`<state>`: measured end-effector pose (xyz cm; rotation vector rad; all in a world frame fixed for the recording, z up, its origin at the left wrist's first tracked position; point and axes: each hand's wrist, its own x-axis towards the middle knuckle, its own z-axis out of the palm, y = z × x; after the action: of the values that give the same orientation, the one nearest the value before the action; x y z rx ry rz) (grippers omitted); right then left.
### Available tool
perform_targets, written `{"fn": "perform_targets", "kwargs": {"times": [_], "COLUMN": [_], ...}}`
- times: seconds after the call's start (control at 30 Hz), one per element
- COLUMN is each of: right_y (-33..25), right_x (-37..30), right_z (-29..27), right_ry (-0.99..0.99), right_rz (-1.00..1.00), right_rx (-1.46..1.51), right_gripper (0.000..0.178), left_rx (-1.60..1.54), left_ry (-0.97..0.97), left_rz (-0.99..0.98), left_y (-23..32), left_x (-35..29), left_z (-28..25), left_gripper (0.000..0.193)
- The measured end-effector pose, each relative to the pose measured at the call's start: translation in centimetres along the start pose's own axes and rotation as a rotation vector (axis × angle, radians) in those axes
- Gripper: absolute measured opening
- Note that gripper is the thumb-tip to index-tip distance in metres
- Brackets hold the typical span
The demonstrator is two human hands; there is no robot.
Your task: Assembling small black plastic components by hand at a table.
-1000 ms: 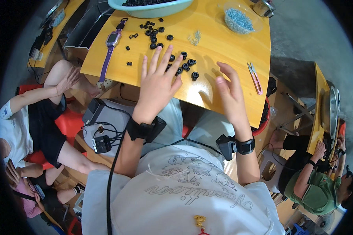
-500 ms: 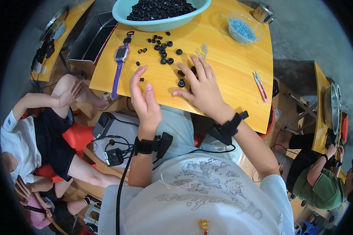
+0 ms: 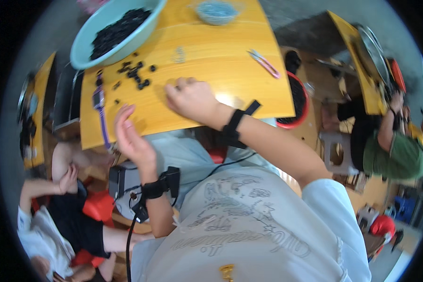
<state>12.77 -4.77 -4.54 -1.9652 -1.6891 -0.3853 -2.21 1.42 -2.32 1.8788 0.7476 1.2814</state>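
Black parts (image 3: 133, 73) just nearside of basin (image 3: 82, 51), likely light, stiff, prone to roll, best pinched by sides; left hand (image 3: 135, 143) released, right hand (image 3: 195, 99) curled, can't tell if gripping anything.

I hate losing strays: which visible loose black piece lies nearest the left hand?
The lone piece just beyond the left hand; the other visible loose pieces lie farther, toward the turquoise basin.

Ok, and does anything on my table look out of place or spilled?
Possibly the purple watch: a personal item lying beside the loose black parts. Small pale bits sit outside the clear bowl, maybe spilled, maybe set out deliberately.
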Motion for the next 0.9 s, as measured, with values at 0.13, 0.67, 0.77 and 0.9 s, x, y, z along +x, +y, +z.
{"fn": "perform_targets", "kwargs": {"times": [0.13, 0.67, 0.77, 0.9], "right_y": [0.6, 22.0, 26.1, 28.5], "right_x": [-0.9, -21.5, -23.4, -23.3], "right_z": [-0.7, -17.0, -15.3, -13.8], "right_ry": [-0.026, 0.855, 0.871, 0.742], "right_rz": [0.044, 1.376, 1.462, 1.437], "right_rx": [0.016, 0.859, 1.011, 0.8], "right_gripper": [0.017, 0.017, 0.019, 0.03], "left_rx": [-0.017, 0.164, 0.212, 0.242], "left_ry": [0.0, -0.215, -0.229, -0.259], "left_rz": [0.007, 0.19, 0.228, 0.26], "left_y": [0.2, 3.5, 3.9, 4.1], "left_x": [0.0, -0.6, -1.0, -1.0], "left_z": [0.2, 3.0, 3.0, 2.6], "left_gripper": [0.027, 0.026, 0.025, 0.025]}}
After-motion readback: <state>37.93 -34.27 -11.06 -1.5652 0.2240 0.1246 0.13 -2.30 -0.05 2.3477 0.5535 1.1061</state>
